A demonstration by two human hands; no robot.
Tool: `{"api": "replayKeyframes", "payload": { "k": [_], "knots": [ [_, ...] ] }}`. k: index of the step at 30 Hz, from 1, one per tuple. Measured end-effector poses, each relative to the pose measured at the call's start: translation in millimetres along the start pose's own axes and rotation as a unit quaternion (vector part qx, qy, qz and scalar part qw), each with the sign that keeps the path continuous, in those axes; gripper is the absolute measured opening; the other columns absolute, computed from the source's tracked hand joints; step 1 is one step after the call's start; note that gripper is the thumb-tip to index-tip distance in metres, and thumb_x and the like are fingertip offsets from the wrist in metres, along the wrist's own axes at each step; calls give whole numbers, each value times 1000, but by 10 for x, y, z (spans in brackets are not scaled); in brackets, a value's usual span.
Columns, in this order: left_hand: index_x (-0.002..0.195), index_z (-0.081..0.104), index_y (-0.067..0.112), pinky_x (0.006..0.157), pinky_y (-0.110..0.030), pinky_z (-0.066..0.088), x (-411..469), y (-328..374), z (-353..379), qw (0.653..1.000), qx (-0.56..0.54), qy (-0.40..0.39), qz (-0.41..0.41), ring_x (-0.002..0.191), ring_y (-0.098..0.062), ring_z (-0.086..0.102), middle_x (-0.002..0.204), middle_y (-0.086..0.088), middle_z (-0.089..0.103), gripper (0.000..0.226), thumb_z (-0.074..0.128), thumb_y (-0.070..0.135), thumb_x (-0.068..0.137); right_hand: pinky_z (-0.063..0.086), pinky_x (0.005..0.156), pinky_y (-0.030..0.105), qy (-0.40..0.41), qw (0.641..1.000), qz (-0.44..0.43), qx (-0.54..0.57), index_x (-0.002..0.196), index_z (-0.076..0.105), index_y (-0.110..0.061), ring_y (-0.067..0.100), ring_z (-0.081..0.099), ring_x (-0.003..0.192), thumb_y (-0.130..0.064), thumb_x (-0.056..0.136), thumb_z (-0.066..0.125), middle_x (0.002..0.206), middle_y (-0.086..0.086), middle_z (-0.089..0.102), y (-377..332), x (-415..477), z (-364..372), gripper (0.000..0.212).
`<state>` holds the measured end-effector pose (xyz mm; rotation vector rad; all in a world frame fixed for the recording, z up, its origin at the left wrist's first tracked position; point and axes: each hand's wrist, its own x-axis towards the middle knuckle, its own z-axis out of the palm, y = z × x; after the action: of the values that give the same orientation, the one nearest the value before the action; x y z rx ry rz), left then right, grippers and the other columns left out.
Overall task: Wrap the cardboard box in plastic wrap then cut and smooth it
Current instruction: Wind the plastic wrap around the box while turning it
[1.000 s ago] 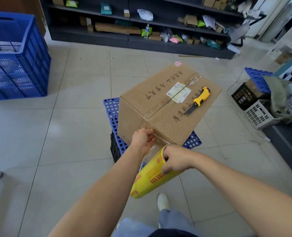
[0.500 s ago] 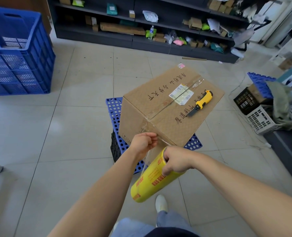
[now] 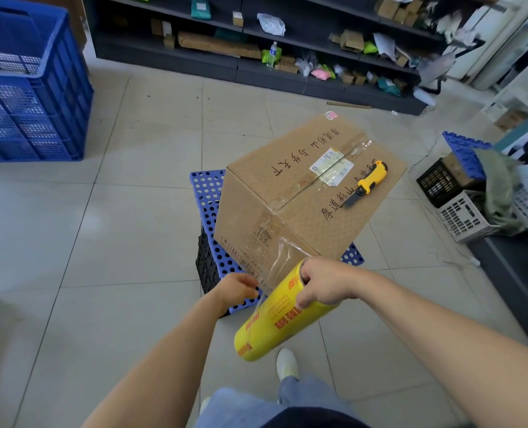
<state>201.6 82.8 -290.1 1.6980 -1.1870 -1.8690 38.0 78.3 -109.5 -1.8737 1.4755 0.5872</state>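
The right hand's fingers (image 3: 310, 271) are curled over the upper end of the roll of plastic wrap (image 3: 275, 325), thumb pressed to its yellow side. So the right hand (image 3: 326, 285) has a firm grip, and the roll slants down toward the floor. The left hand (image 3: 236, 288) sits just beside it at the loose edge of the film (image 3: 282, 261). Its fingertips lie behind the clear sheet, so I cannot tell whether they pinch the film or only touch it.

The film runs from the roll up to the near vertical edge of the cardboard box (image 3: 293, 208), where it looks only lightly stuck. The box sits across the blue perforated panel (image 3: 205, 193), which rests on a black crate (image 3: 205, 261), and the panel's left edge and near right corner show past it. A yellow knife (image 3: 366, 183) lies loose on the box top near its right edge.

The likely trouble is the starting end. If the roll is pulled before that edge is held down, the film may peel off or bunch. A hard pull could also turn the box on the panel or slide the knife off.
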Motion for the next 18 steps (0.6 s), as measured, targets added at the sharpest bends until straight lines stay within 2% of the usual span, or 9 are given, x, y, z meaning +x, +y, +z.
{"api": "replayKeyframes", "payload": {
  "k": [2, 4, 6, 11, 14, 16, 18],
  "knots": [
    [123, 59, 4, 94, -31, 45, 18, -127, 31, 998, 51, -27, -4, 114, -23, 54, 118, -8, 59, 39, 63, 2, 85, 27, 49, 27, 1, 1000, 4, -2, 61, 35, -16, 17, 35, 60, -22, 73, 74, 67, 5, 33, -16, 1, -2, 41],
    [120, 62, 5, 96, -31, 44, 41, -215, 59, 995, 91, -40, -3, 108, -21, 56, 120, -9, 61, 35, 66, 6, 85, 27, 50, 27, 2, 1000, 11, -4, 65, 39, -14, 18, 36, 62, -23, 73, 74, 69, 6, 35, -32, 5, -9, 37],
    [113, 67, 6, 90, -26, 44, 59, -269, 77, 994, 103, -45, 3, 97, -15, 56, 116, -9, 64, 28, 67, 8, 85, 26, 49, 27, 4, 1000, 17, -5, 63, 37, -15, 17, 35, 61, -23, 73, 74, 67, 5, 34, -50, 11, -15, 39],
    [106, 71, 5, 84, -23, 44, 126, -321, 99, 991, 130, -21, 31, 90, -12, 56, 104, -7, 67, 21, 68, 10, 85, 26, 50, 28, 2, 1000, 24, -12, 62, 36, -16, 19, 36, 63, -24, 74, 73, 69, 5, 34, -75, 19, -17, 40],
    [86, 73, 9, 75, -24, 47, 147, -304, 141, 988, 149, -6, 47, 76, -10, 55, 84, -2, 65, 6, 67, 9, 84, 26, 51, 28, 4, 1000, 29, -9, 60, 34, -17, 18, 35, 62, -24, 73, 74, 67, 5, 33, -78, 23, -2, 43],
    [73, 65, 16, 70, -25, 47, 148, -299, 181, 985, 164, -2, 59, 72, -12, 53, 78, 0, 61, 14, 64, 9, 85, 27, 52, 28, 7, 999, 32, -14, 60, 34, -17, 19, 36, 63, -24, 72, 74, 70, 7, 35, -87, 26, 4, 43],
    [71, 59, 17, 64, -20, 45, 135, -306, 215, 981, 181, -1, 70, 69, -11, 51, 77, 1, 59, 17, 61, 9, 86, 28, 54, 29, 8, 999, 36, -14, 60, 34, -17, 20, 37, 66, -24, 72, 74, 73, 8, 36, -98, 28, 0, 42]
  ]
}}
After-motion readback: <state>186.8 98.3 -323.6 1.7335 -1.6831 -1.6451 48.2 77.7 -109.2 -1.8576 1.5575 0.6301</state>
